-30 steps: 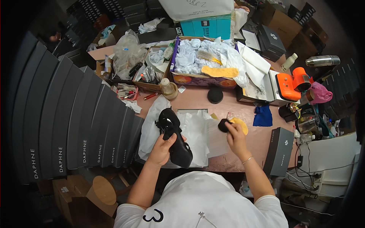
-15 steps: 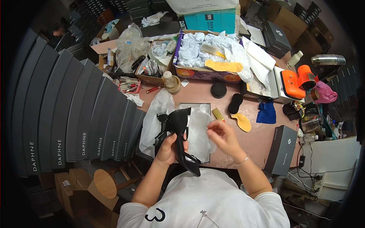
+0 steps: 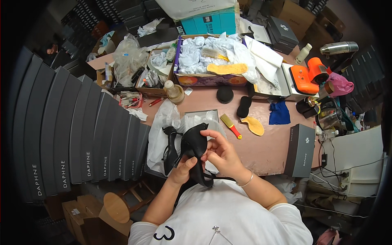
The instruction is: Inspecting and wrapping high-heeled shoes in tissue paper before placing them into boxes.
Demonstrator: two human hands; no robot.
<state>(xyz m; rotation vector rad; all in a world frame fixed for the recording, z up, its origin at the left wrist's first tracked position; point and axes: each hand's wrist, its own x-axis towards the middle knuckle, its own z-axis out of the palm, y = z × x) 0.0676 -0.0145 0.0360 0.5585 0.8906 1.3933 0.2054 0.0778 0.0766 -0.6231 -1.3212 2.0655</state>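
A black strappy shoe [image 3: 195, 152] is raised close to my chest, over the near edge of the pink table [image 3: 269, 147]. My left hand [image 3: 183, 170] grips it from below, near the sole. My right hand [image 3: 222, 152] is closed on its upper side, fingers curled over the top edge. A second black shoe [image 3: 170, 148] lies on white wrapping paper [image 3: 161, 130] just left of my hands. A small brush with a red handle [image 3: 230, 125], a yellow insole [image 3: 254, 125] and a black insole [image 3: 243, 106] lie on the table beyond my right hand.
A row of dark shoe boxes [image 3: 81, 134] stands along the left. An open carton of white paper [image 3: 212, 61], a glue bottle [image 3: 174, 91], a blue cloth [image 3: 280, 113], an orange tool [image 3: 308, 74] and a dark box [image 3: 299, 150] crowd the table. A wooden stool [image 3: 118, 204] stands below left.
My right hand left the yellow insole on the table and came back onto the black shoe. The shoe has been drawn nearer my chest and turned between both hands.
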